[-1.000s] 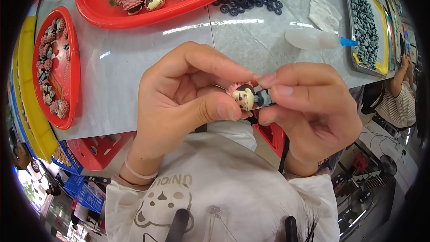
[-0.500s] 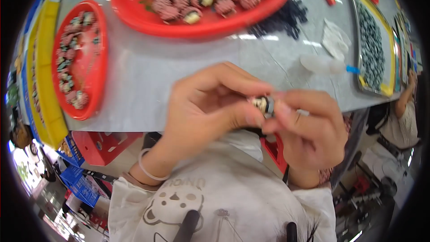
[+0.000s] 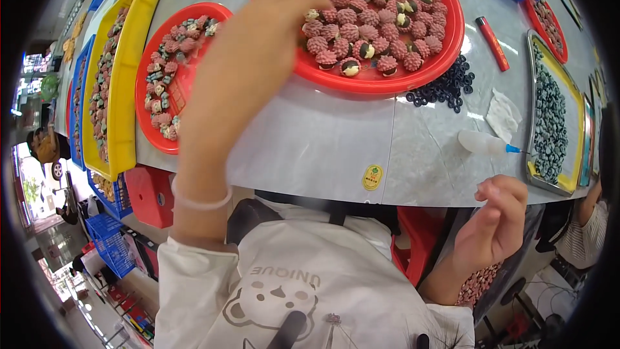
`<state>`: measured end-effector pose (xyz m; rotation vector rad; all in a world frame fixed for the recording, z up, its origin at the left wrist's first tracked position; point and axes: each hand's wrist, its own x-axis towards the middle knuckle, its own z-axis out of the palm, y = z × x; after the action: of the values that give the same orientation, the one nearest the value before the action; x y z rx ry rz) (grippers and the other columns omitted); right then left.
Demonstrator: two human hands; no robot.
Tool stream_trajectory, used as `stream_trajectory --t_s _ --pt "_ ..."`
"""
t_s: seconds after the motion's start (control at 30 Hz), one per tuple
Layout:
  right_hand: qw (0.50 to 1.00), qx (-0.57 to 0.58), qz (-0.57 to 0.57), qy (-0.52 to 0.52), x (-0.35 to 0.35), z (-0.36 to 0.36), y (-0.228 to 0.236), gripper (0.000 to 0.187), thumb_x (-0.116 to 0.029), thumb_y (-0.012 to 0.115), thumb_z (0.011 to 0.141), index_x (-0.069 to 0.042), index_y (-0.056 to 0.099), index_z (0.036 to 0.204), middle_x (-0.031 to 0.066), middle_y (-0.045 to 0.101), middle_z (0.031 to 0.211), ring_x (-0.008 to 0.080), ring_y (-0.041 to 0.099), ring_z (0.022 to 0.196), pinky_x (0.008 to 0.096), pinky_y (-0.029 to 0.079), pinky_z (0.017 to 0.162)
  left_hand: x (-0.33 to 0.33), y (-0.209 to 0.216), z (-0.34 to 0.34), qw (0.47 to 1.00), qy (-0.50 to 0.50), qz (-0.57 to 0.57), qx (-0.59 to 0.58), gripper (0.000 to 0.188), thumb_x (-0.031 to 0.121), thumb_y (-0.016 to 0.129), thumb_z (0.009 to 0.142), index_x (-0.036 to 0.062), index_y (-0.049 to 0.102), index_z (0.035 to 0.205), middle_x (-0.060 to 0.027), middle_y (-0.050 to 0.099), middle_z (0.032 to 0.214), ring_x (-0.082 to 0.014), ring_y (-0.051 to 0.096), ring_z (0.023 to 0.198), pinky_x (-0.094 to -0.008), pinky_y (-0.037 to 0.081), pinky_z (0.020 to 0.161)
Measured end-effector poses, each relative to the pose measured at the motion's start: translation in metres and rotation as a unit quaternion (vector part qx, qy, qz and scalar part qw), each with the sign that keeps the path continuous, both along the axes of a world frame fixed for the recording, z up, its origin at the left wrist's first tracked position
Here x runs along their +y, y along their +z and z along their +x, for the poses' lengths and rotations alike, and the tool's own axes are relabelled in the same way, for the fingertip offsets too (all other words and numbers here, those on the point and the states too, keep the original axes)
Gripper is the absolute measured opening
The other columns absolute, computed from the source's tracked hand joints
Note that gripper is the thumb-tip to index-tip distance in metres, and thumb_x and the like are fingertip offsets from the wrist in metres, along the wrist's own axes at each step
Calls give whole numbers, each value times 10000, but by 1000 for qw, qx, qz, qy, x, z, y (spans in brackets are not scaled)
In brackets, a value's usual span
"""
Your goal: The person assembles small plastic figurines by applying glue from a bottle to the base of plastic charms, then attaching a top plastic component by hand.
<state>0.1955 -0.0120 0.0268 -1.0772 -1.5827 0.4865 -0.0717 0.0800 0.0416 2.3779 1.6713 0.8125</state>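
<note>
My left hand (image 3: 278,29) reaches over the left rim of a large red tray (image 3: 381,84). Its index finger stretches over the pink ridged pieces (image 3: 368,16), many with dark and cream parts. A cream-sided piece (image 3: 312,14) lies right at the fingertips; the other fingers are hidden, so I cannot tell whether it is held. Off the table's front edge, my right hand (image 3: 500,220) is raised with fingers loosely curled and apart, and nothing shows in it. Nearest to it are a squeeze bottle (image 3: 481,143) with a blue needle tip and a crumpled white tissue (image 3: 502,116).
Small black rings (image 3: 445,87) lie beside the large tray, near a red marker-like stick (image 3: 493,44). A smaller red tray (image 3: 143,106) and yellow bin (image 3: 126,110) stand left. Right, a metal tray (image 3: 567,187) holds grey-green pieces. A red stool (image 3: 416,239) is below.
My hands have parted. The left went from the small cream-and-dark piece they both held up to the large tray; the right drew back to the right and loosened its fingers. The view has shifted.
</note>
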Motion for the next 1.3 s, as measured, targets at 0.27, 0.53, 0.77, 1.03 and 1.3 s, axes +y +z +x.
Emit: stream_trajectory --t_s 0.27,0.53,0.77,1.03,1.3 --pt "998 10 -19 -60 -2 34 -6 147 -46 440 817 53 532 874 94 499 794 140 425 669 229 338 610 14 0 1 993 25 -108 -33 135 19 509 748 -1 476 877 -94 549 827 -194 521 723 -289 408 662" --pt "994 -18 -73 -75 17 20 -12 239 -2 508 745 45 507 979 112 515 971 159 485 788 241 363 710 5 0 -4 993 34 -104 -35 138 40 529 745 -5 467 859 -77 534 753 -154 464 623 -261 395 628" --pt "978 31 -209 -8 23 -2 -12 292 -122 550 773 30 476 1011 126 559 874 162 517 811 238 383 714 2 -2 -1 998 45 -14 36 143 16 529 742 -4 486 877 -85 529 820 -164 531 714 -261 413 648" --pt "975 75 -208 5 10 32 8 511 -359 672 673 7 440 944 152 515 823 181 514 668 248 402 588 -65 -16 60 729 -130 -252 -623 262 58 625 720 -36 501 931 -155 510 951 -172 561 789 -230 463 664" --pt "969 118 -157 152 24 31 14 461 -357 598 733 27 458 943 157 479 883 203 448 849 277 350 759 -81 -36 85 623 -78 -352 -695 309 145 653 705 -26 496 909 -168 527 907 -179 567 742 -237 490 631"
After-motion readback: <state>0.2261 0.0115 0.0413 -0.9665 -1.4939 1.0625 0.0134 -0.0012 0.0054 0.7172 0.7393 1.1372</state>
